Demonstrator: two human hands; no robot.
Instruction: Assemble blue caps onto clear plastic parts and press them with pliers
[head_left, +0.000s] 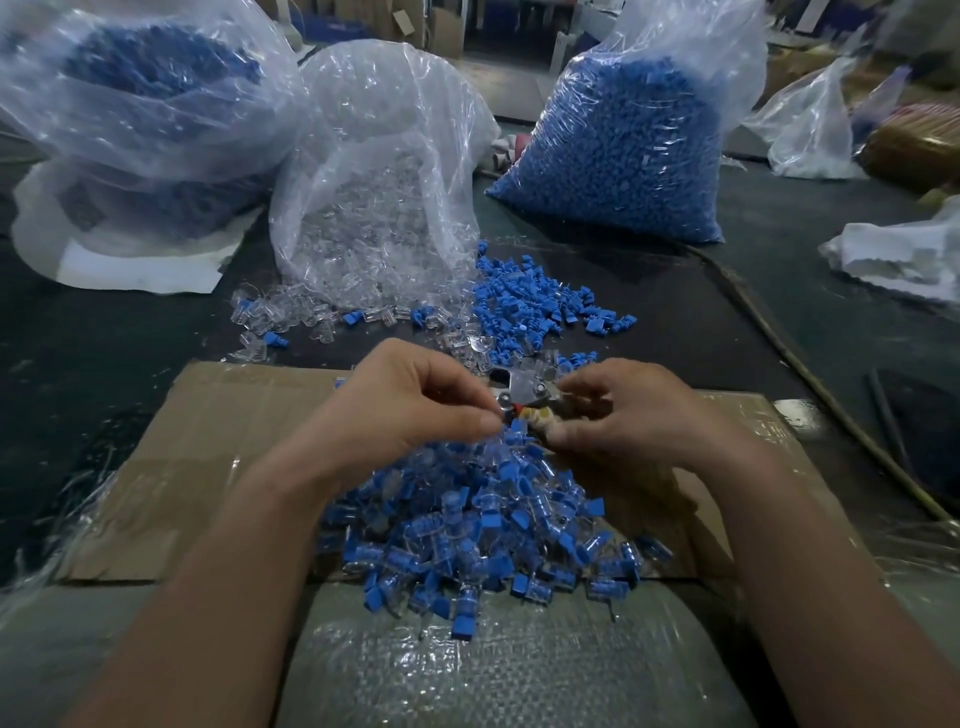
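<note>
We see the left hand (415, 410) with its fingers curled in. Its thumb and first finger pinch a small piece (500, 414) right by the tool. The piece is too tiny for us to tell if it has its cap on.

The right hand (639, 415) is curled round the handles of the pliers (524, 391). The metal head of the pliers pokes out between the two hands, just beside the pinched piece. We cannot see how wide the pliers are open.

Below the hands we see a big pile of finished pieces (483, 535), clear with blue on them. It lies on a sheet of cardboard (234, 457) close to the person. So we think a lot of the work is done.

But much more is left. Past the hands, loose blue caps (530, 301) lie on the dark tabletop (104, 338), and loose clear parts (291, 317) lie to the left of them. Behind those an open bag of clear parts (374, 182) spills out, and a very full bag of blue caps (623, 145) stands to its right. Another big bag (145, 104) with blue things inside sits at the far left.

We think the step now is pressing one piece with the pliers.
</note>
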